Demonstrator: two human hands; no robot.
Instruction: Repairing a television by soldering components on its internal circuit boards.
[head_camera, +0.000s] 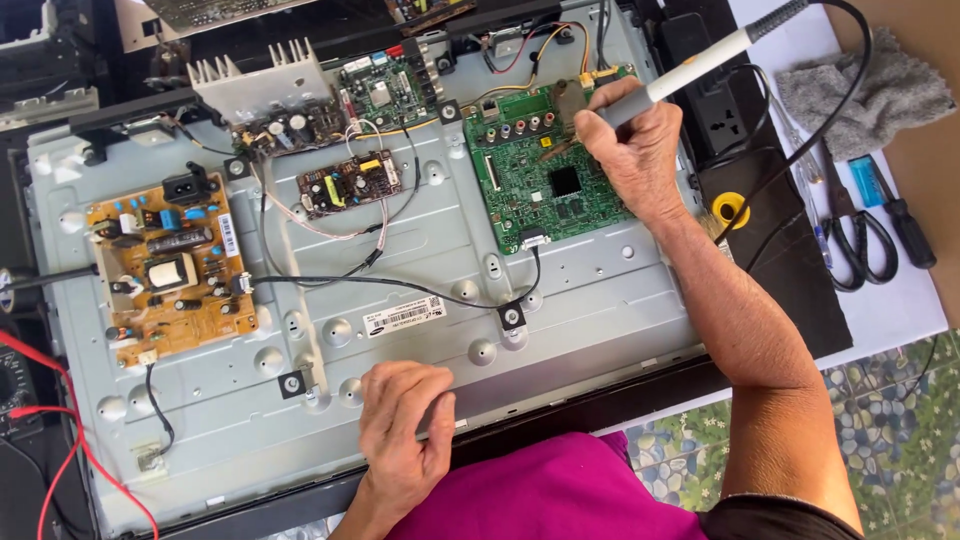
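Nearest: magenta shirt (560, 500), cut off at bottom edge. Left hand (400, 440) rests palm-down on near rim of grey metal chassis (580, 300), fingers curled loosely, holding nothing visible. Mid-panel: black cable (400, 283) runs across; tan power board (170, 265) at left. Farther: right hand (635, 150) closed in pen grip round soldering iron (690, 65), over green main board (545, 165). Tip hidden behind fingers, can't see contact pt. Iron's cord exits frame top. Far right: scissors (860, 240), grey rag (870, 90), partly cropped.
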